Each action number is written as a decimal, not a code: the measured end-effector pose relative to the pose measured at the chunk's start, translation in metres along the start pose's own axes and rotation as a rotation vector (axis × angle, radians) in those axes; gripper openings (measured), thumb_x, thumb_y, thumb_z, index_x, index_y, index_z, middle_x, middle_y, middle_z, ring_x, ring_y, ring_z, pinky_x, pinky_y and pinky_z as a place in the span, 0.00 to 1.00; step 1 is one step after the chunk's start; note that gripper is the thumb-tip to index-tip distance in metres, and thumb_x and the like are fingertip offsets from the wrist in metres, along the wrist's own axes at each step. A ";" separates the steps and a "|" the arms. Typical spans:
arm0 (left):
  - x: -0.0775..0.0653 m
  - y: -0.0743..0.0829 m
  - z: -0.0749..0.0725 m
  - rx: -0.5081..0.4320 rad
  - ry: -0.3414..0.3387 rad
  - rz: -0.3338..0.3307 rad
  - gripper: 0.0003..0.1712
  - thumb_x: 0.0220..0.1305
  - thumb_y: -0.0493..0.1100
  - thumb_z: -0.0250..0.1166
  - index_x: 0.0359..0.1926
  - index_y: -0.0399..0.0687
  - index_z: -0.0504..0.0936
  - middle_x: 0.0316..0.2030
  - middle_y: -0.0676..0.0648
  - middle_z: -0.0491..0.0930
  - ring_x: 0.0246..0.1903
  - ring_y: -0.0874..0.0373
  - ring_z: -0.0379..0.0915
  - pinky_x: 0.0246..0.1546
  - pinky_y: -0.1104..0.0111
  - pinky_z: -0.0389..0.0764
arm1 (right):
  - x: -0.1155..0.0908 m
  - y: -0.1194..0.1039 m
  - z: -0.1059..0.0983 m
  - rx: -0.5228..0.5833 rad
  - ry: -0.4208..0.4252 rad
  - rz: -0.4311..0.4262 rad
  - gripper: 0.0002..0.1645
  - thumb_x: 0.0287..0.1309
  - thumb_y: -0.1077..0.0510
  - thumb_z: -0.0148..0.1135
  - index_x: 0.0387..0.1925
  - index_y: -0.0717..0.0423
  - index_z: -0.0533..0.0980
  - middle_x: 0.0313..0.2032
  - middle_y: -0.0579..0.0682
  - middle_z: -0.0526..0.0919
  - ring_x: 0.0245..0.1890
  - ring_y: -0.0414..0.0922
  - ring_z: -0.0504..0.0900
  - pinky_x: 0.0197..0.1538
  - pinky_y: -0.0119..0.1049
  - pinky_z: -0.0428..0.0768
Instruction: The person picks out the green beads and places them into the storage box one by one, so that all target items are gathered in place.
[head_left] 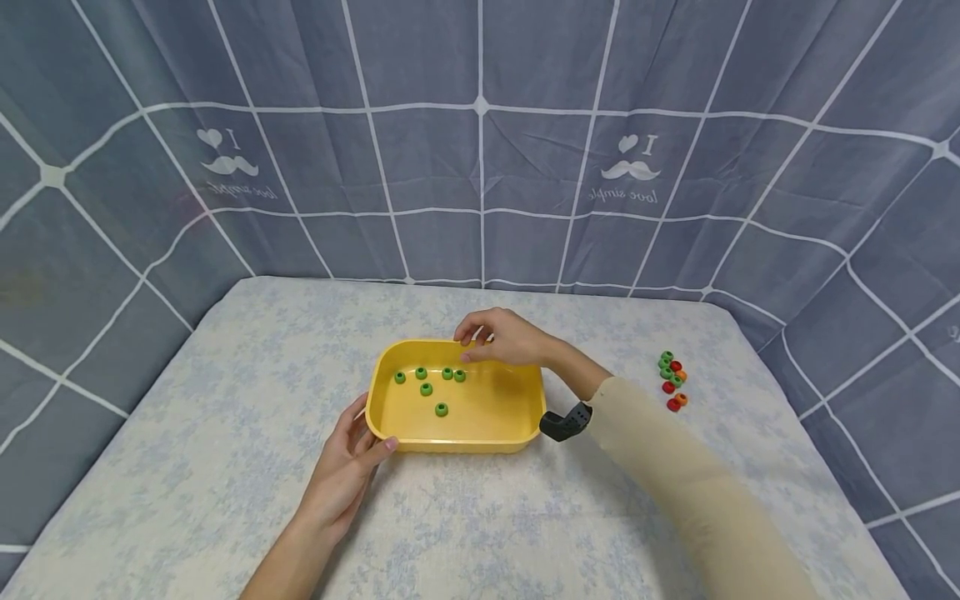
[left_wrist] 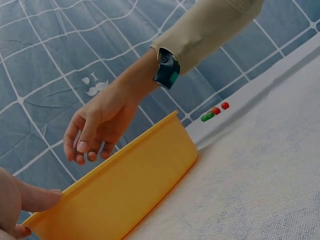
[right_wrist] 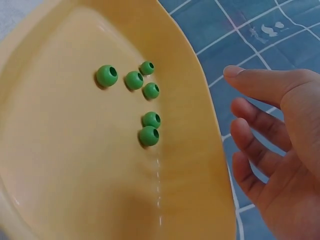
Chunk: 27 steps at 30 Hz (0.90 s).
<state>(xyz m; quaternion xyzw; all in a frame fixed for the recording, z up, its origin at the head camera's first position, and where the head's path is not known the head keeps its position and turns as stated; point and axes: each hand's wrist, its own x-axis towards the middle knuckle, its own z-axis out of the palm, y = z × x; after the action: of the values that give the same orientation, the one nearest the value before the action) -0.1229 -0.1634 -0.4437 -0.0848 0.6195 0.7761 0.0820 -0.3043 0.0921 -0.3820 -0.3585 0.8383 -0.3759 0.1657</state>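
A yellow plastic tray (head_left: 487,417) stands on the table, with several round green beads (head_left: 441,409) lying loose on its floor. My left hand (head_left: 347,468) grips the tray's near left corner, thumb over the rim and fingers against the outer side. Over the far rim hovers my right hand (head_left: 510,337), its fingers loosely bent and nothing visible between them. In the right wrist view the holes of the green beads (right_wrist: 107,76) show, and that hand (right_wrist: 285,150) is apart from them.
To the right of the tray lies a loose group of green, red and orange beads (head_left: 667,373) on the pale patterned tablecloth (head_left: 480,525). A blue-grey curtain (head_left: 420,167) with white lines hangs behind the table and along both sides.
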 end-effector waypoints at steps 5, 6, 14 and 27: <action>0.000 0.000 0.000 0.011 0.008 0.000 0.53 0.70 0.27 0.64 0.84 0.51 0.42 0.80 0.44 0.46 0.78 0.50 0.48 0.64 0.71 0.72 | -0.002 0.002 -0.002 -0.003 0.008 -0.013 0.17 0.64 0.60 0.73 0.51 0.65 0.83 0.43 0.52 0.84 0.43 0.45 0.82 0.51 0.35 0.83; 0.000 0.000 0.000 0.013 0.011 -0.001 0.54 0.70 0.27 0.64 0.84 0.51 0.42 0.80 0.43 0.46 0.77 0.49 0.48 0.64 0.71 0.72 | -0.003 0.003 -0.002 -0.003 0.007 -0.018 0.16 0.64 0.60 0.73 0.50 0.65 0.83 0.42 0.50 0.84 0.42 0.45 0.82 0.51 0.35 0.83; 0.000 0.000 0.000 -0.002 -0.001 0.006 0.53 0.70 0.27 0.64 0.84 0.50 0.42 0.80 0.44 0.46 0.77 0.50 0.48 0.64 0.72 0.72 | -0.013 0.012 -0.010 -0.002 0.025 0.016 0.17 0.63 0.60 0.73 0.50 0.65 0.83 0.39 0.47 0.83 0.42 0.45 0.82 0.51 0.37 0.83; 0.000 0.000 0.000 -0.014 -0.005 0.004 0.54 0.69 0.26 0.64 0.84 0.50 0.42 0.80 0.44 0.46 0.77 0.51 0.48 0.64 0.72 0.72 | -0.048 0.032 -0.037 -0.004 0.082 0.107 0.16 0.64 0.58 0.73 0.50 0.61 0.83 0.40 0.48 0.85 0.43 0.48 0.81 0.55 0.44 0.83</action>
<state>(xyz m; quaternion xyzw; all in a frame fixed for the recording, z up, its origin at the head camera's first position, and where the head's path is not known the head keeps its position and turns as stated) -0.1228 -0.1632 -0.4433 -0.0820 0.6140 0.7808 0.0814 -0.3066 0.1604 -0.3814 -0.2975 0.8631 -0.3793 0.1503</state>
